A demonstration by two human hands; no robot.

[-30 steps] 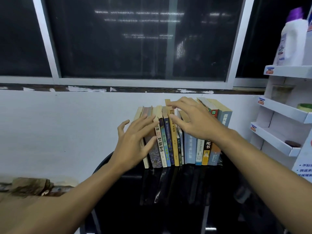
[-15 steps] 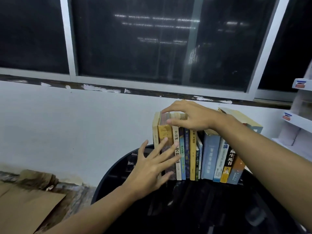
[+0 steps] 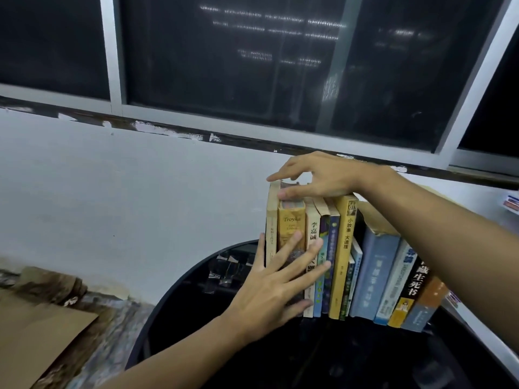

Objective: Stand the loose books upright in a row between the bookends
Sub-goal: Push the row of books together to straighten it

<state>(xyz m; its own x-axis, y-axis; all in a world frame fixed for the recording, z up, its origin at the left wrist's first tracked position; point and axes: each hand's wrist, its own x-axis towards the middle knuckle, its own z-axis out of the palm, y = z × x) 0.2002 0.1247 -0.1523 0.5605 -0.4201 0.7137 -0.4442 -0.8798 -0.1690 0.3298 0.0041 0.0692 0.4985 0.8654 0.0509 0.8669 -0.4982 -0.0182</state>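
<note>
The row of books [image 3: 346,248] stands with its spines facing the person, and the yellow Troyka book [image 3: 290,224] is second from its open end. Each book's long axis runs up and down. Those far to the right of the Troyka book look tilted, tops leaning away from it, though the wide lens may add to that. The left hand [image 3: 269,287] lies flat against the lower half of the Troyka book's spine. Its fingers are straight and spread across to the spines just right of it, and they hold nothing. The right hand [image 3: 317,178] arches over the top of the Troyka book. Its thumb presses the upper front edge and its forefinger reaches past to the cream book [image 3: 271,220] touching the Troyka book's left side, a loose pinch rather than a firm grip. Left of the Troyka book and slightly apart, a clear piece [image 3: 226,269] sits on the black table [image 3: 351,360]; whether it is a bookend I cannot tell. The left hand is nearer it. I judge the next move to be squaring this end upright and closing it off from the left.
</note>
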